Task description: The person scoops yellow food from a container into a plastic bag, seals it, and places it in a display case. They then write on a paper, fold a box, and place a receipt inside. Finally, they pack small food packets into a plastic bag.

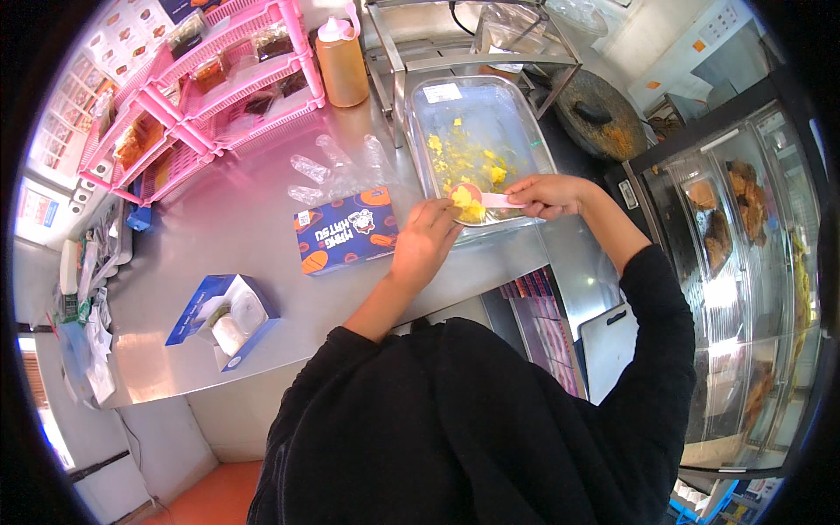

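Observation:
My right hand grips the handle of a pink scoop. Its bowl carries yellow crumbly food above the near edge of a clear rectangular tray. More yellow pieces and smears lie on the tray's bottom. My left hand is at the tray's near left corner, fingertips beside the scoop's bowl; whether they pinch something is hidden. Just left of that hand lies a closed blue printed carton. Farther left, an open blue carton contains a white wrapped item and a lidded clear cup.
Behind the closed carton a clear plastic glove lies on the steel counter. Pink basket shelves and a sauce bottle stand at the back. A metal rack overhangs the tray's far end. At right are a dark round lid and a glass food case.

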{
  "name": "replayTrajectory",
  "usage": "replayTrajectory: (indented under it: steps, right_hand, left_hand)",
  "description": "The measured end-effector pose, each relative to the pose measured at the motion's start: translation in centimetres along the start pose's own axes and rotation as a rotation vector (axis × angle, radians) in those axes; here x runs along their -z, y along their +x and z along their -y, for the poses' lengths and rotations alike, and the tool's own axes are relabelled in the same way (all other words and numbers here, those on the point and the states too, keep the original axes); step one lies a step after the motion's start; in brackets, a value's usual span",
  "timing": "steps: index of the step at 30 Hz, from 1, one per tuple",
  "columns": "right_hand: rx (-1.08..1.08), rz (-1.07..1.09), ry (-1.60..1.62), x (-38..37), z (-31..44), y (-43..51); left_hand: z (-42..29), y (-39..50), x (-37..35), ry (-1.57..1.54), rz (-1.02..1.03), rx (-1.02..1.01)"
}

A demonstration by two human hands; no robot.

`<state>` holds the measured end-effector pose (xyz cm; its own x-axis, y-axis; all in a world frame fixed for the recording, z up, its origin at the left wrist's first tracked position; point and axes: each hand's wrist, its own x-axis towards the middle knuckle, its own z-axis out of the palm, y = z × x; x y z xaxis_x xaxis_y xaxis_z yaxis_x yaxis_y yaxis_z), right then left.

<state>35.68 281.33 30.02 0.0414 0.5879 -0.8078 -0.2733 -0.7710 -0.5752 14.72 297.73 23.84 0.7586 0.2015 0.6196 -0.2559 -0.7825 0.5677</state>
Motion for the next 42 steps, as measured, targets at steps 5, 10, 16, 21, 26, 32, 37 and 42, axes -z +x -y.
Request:
replayTrajectory:
  steps: [5,10,16,21,26,32,37,42]
  right_hand:
    - [0.126,-0.05,0.348,-1.3,-2.4,-1.7]
    - [0.28,-0.264,0.443,-2.2,-4.7,-3.3]
    - [0.404,-0.414,0.444,-4.1,-5.1,-4.9]
    - [0.455,-0.489,0.412,-5.6,-4.4,-5.8]
    - [0.517,-0.616,0.311,-10.2,-1.7,-7.3]
    - [0.52,-0.377,0.251,-21.6,0.4,-2.2]
    - [0.445,0.01,0.205,-34.9,3.0,7.3]
    - [0.54,0.027,0.13,-45.7,3.9,15.4]
  left_hand:
    - [-0.2,0.1,0.1,0.014,0.023,-0.03]
    - [-0.4,0.5,0.3,0.053,0.063,-0.054]
    - [-1.0,0.2,1.2,0.036,0.067,-0.035]
    - [-1.3,-2.7,6.8,0.006,-0.039,0.022]
    - [0.6,-10.7,15.6,0.186,-0.315,0.298]
    - [6.4,-22.9,27.5,0.503,-0.821,0.824]
    - [10.7,-27.4,32.4,0.147,-0.513,1.142]
    - [10.9,-28.4,36.5,-0.499,-0.398,1.243]
